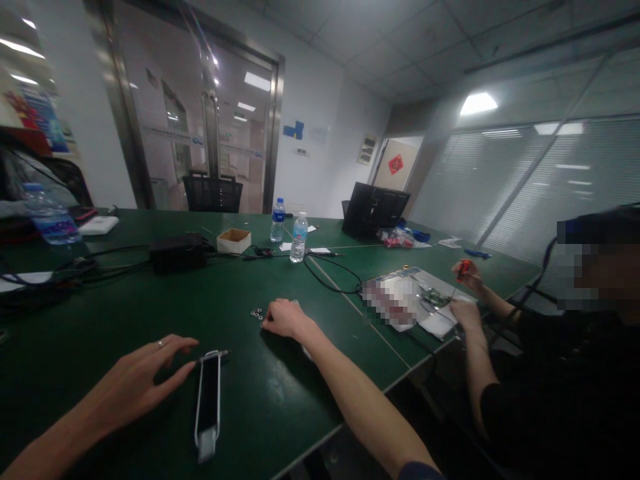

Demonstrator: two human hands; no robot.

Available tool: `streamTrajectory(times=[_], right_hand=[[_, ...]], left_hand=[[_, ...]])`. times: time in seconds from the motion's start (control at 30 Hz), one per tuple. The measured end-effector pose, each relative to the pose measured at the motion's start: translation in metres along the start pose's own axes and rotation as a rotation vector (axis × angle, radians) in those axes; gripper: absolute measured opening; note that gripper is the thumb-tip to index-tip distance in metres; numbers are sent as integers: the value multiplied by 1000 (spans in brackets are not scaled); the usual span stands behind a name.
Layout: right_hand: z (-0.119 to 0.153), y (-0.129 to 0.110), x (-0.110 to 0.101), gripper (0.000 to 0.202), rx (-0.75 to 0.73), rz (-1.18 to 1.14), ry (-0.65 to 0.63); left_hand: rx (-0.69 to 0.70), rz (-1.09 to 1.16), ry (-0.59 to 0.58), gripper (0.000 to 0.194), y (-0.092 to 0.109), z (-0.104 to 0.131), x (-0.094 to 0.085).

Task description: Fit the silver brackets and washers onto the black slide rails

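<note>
Hands at the near edge: two of the wearer's own. The left hand [143, 380] lies flat on the green table [260, 400], fingers spread wide and holding nothing, a ring on one finger. The right hand [285, 319] rests knuckles-up, fingers curled in narrow; whether it pinches anything I cannot tell.
Long tool: one dark, flat bar with a pale metal frame [209, 403], lying lengthwise just beside the left hand's fingertips, a thin dark tip at its far end.
Small parts: a cluster of tiny metal rings [257, 313], perhaps five, on the table just left of the right hand and nearly touching it.
Bottles: three clear plastic water bottles, two standing together mid-table [299, 238] and one at the far left [50, 215].
Box: one small open cardboard box [233, 241], square and pale inside.
Cables: several black leads snake across the felt-like top; one loop [333, 280] lies beyond the right hand.
Black block: one boxy dark unit [177, 253] left of the box.
Co-worker: one person in black sits at the right, two hands over a small circuit board [434, 297], one hand holding a red-handled tool [463, 267].
Far end: one dark laptop-like case [373, 210], glass doors behind.
</note>
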State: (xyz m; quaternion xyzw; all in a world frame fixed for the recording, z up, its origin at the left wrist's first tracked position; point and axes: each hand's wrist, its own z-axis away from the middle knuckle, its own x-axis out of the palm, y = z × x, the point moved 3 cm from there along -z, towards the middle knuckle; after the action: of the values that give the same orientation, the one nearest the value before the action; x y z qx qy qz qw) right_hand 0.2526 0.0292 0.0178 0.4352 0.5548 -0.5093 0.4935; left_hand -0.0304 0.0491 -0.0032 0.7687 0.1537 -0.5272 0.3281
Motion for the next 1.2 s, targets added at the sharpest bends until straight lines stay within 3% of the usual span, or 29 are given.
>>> streamTrajectory(times=[0.13, 0.27, 0.43, 0.63, 0.87, 1.2], right_hand=[[2, -1, -1, 26, -1, 17, 45], [7, -9, -7, 24, -44, -13, 182], [19, -45, -11, 13, -339, -291, 281], [33, -86, 2, 9, -603, -478, 242], [30, -86, 14, 12, -586, -529, 253], [32, -85, 10, 13, -561, -585, 246]], left_hand=[[8, -5, 30, 41, 1, 0, -3], [22, -12, 85, 42, 5, 0, -5], [74, -2, 181, 40, 17, -1, -4], [155, 7, 268, 39, 30, 0, 6], [155, 9, 267, 40, 37, 0, 2], [216, 11, 291, 32, 33, 1, 4]])
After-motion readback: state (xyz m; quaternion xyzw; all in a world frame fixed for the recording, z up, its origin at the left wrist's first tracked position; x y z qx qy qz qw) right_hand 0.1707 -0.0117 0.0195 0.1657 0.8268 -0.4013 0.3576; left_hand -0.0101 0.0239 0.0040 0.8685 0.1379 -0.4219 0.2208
